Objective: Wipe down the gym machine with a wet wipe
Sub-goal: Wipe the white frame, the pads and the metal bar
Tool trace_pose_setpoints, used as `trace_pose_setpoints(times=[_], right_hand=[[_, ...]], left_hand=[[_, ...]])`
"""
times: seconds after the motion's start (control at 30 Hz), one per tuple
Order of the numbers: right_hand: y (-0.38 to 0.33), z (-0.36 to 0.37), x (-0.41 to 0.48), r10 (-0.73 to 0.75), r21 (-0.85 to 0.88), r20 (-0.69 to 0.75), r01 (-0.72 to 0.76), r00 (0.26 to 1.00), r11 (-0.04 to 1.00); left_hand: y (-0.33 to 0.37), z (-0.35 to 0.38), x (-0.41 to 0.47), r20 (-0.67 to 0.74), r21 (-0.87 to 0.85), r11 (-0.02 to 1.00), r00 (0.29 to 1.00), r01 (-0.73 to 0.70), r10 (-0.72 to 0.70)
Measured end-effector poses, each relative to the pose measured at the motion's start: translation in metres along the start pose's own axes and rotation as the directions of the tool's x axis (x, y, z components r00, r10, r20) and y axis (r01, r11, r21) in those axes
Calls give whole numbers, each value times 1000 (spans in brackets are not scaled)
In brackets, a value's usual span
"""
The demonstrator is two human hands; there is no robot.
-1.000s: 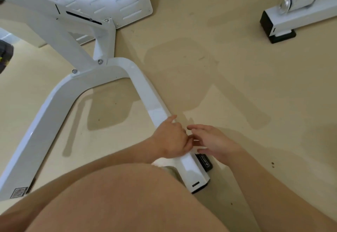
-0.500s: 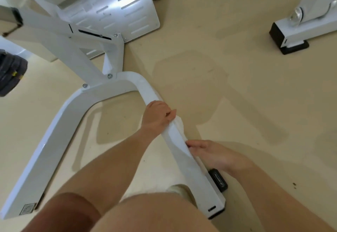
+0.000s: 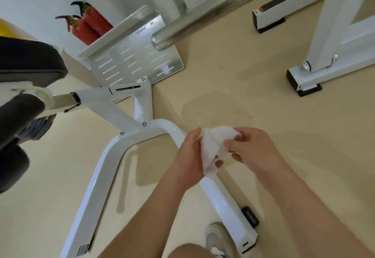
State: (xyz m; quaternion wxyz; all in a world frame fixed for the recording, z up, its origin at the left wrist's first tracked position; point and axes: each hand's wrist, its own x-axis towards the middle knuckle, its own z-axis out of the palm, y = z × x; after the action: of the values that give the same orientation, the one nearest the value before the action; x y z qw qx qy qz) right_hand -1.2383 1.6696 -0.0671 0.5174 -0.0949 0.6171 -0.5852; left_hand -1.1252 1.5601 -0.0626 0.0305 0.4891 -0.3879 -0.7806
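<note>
Lifted off the frame [image 3: 101,178], left hand [image 3: 188,158] and right hand [image 3: 257,150], at its three o'clock, pinch the wipe [image 3: 213,146]; limp, light, damp, best bunched in one palm

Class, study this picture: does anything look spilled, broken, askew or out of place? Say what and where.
Nothing clearly wrong. The wet wipe is bunched between the left hand and right hand, over the white frame. Darker floor patches may be shadow or damp.
</note>
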Motion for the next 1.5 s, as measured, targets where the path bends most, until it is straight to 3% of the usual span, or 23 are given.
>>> trace_pose_setpoints(times=[0.1,0.27,0.4,0.47,0.57,0.7,0.83,1.03,1.17,1.27,1.33,1.43,1.5], right_hand=[[-43,-15,-40,92,256,14,-92,996,962],[-107,-11,-96,118,257,-24,-108,993,960],[-177,-7,-141,129,265,98,-151,987,952],[-210,-7,-155,157,300,136,-192,978,934],[-252,-1,-164,181,328,205,-242,962,913],[-299,30,-156,98,150,298,-148,949,978],[-320,73,-127,71,17,171,-75,983,997],[-355,120,-56,65,-175,62,-53,996,983],[-397,160,-6,63,-246,193,-14,979,969],[-422,191,31,159,-235,199,-111,967,966],[-436,214,51,185,-202,207,-143,961,969],[-451,240,77,161,-288,264,-81,951,954],[-453,254,96,195,-344,328,-76,924,936]], left_hand=[[7,27,-44,60,26,999,998,-32,30],[34,79,-122,-208,115,978,958,-176,197],[83,126,-188,-400,-4,970,890,-242,220],[111,143,-214,-431,-7,961,868,-278,248],[149,160,-241,-459,178,926,804,-333,377],[192,163,-252,-449,342,877,762,-337,468],[227,145,-242,-515,330,904,751,-270,413],[286,105,-211,-642,295,923,664,-247,383],[346,76,-188,-662,362,902,615,-237,428],[393,52,-174,-666,409,884,589,-225,458],[419,34,-164,-701,375,906,578,-197,417],[445,6,-152,-758,272,952,579,-138,300],[457,-14,-145,-757,311,950,595,-36,270]])
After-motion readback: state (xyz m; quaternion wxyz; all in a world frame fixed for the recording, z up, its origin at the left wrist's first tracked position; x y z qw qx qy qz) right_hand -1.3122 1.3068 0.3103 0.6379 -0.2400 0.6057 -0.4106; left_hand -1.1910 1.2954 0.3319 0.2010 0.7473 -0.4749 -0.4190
